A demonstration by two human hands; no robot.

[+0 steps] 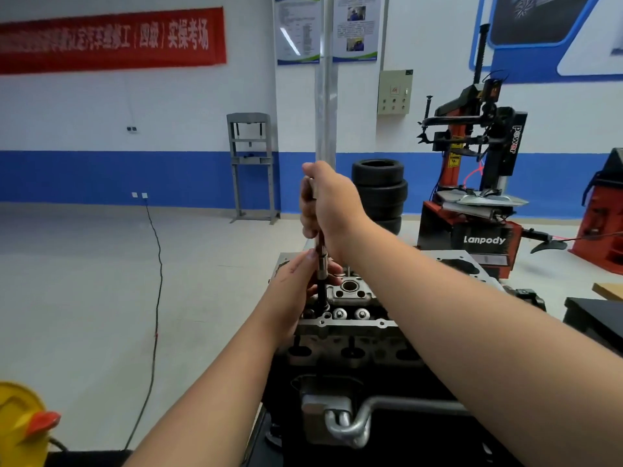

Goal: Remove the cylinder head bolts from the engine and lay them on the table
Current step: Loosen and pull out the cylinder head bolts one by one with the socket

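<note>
Fingers of right hand [328,203] and left hand [296,281] clasp wrench [323,264], seemingly upright on cylinder head [350,298].

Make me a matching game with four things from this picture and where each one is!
Things:
1. right hand
2. left hand
3. tyres
4. banner

Places:
A. stacked on the floor by the blue wall stripe
B. high on the wall, far left
C. gripping the tool up high
D. holding the tool low down, just above the engine

Pairs: 1-C, 2-D, 3-A, 4-B
</note>
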